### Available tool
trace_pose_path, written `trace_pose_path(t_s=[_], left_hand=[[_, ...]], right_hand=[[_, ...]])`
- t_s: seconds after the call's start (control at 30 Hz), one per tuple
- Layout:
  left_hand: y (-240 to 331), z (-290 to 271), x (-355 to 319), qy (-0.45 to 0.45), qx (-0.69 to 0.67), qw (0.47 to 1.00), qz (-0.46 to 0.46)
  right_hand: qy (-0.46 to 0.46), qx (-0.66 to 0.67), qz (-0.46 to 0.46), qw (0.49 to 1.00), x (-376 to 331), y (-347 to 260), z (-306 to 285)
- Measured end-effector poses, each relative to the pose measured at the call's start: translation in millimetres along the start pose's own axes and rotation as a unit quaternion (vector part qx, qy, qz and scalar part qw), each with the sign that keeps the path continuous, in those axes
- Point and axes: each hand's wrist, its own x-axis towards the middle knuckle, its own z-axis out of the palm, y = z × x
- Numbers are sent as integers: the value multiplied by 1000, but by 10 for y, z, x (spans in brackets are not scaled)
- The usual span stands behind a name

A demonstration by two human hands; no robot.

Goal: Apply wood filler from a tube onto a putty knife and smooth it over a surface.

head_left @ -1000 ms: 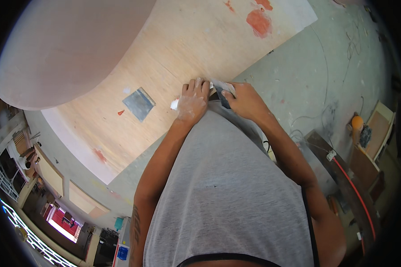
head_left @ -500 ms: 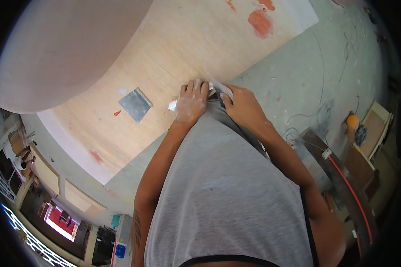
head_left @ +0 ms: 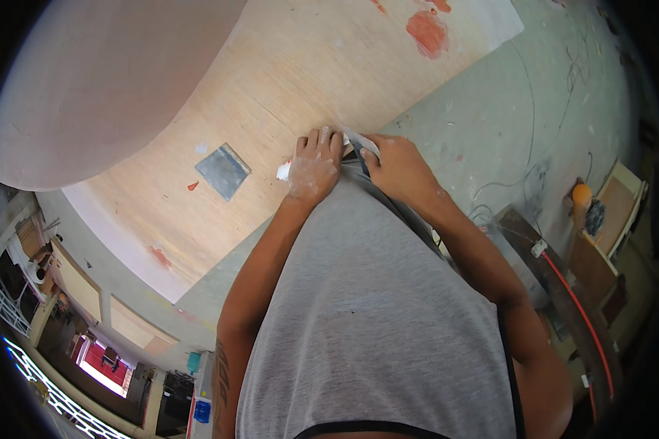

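Note:
My left hand (head_left: 315,170), dusted with white powder, is curled over a white object (head_left: 284,172) at the near edge of a pale wooden board (head_left: 271,80). Most of that object is hidden beneath the fingers, so its kind cannot be made out. Close on its right, my right hand (head_left: 401,170) pinches a thin grey sheet (head_left: 362,141) between thumb and fingers. The sheet looks pale on one face and dark on the other, like sandpaper. Below both hands, the grey shirt (head_left: 366,293) hides part of the board's edge.
A flat dark grey square (head_left: 224,172) lies on the board, left of my hands. Beyond it is a large smooth pale curved panel (head_left: 110,80). Cords (head_left: 529,102) trail over the grey-green floor (head_left: 476,139). A dark beam with a red hose (head_left: 575,300) stands at right.
Both hands stay in nearly the same place with the same grips. The right hand's fingers have shifted slightly on the grey sheet. The view has moved a little.

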Motion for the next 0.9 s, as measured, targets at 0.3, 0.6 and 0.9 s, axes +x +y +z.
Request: trace_pose_path(t_s=[0.3, 0.6, 0.9], left_hand=[[-32, 3, -4, -29, 9, 1000, -2], [-79, 45, -8, 6, 17, 1000, 13], [-68, 62, 1, -3, 10, 1000, 9]], right_hand=[[49, -33, -22, 998, 19, -54, 178], [48, -12, 52, 997, 8, 62, 264], [24, 2, 16, 1000, 44, 9, 60]])
